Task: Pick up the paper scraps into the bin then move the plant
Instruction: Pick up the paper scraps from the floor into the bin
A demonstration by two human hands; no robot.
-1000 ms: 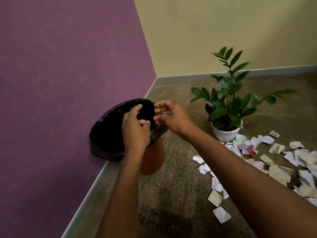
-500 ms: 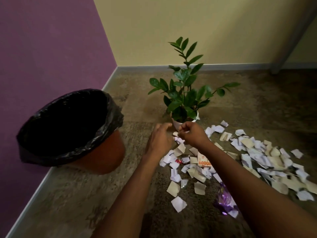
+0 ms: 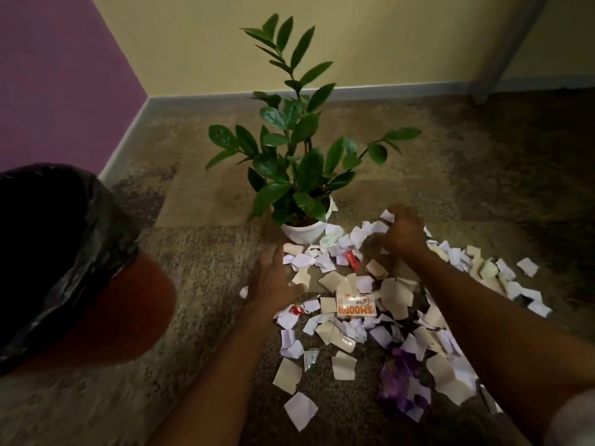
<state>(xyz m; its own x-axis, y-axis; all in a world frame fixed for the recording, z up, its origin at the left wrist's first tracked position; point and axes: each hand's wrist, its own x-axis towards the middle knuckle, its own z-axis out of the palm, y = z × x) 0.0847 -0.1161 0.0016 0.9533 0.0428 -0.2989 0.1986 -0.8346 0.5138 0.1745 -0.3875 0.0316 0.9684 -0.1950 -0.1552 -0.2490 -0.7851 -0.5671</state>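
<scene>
- Far left, the bin [image 3: 106, 304], reddish-brown with a black liner [image 3: 58, 239], stands by the purple wall [image 3: 58, 85]
- Left hand [image 3: 273, 281] lies low over the near-left edge of the paper scraps [image 3: 380, 304], fingers spread and straight, holding nothing
- Centre, the plant [image 3: 296, 149] sits upright in its white pot [image 3: 304, 231] on the floor [image 3: 199, 259], scraps touching the pot's right side
- An orange-printed carton [image 3: 355, 304] lies among the scraps, between the two forearms
- Right hand [image 3: 404, 233] is over the pile just right of the pot, blurred; cannot tell whether it grips anything
- A purple wrapper [image 3: 399, 378] lies under the right forearm
</scene>
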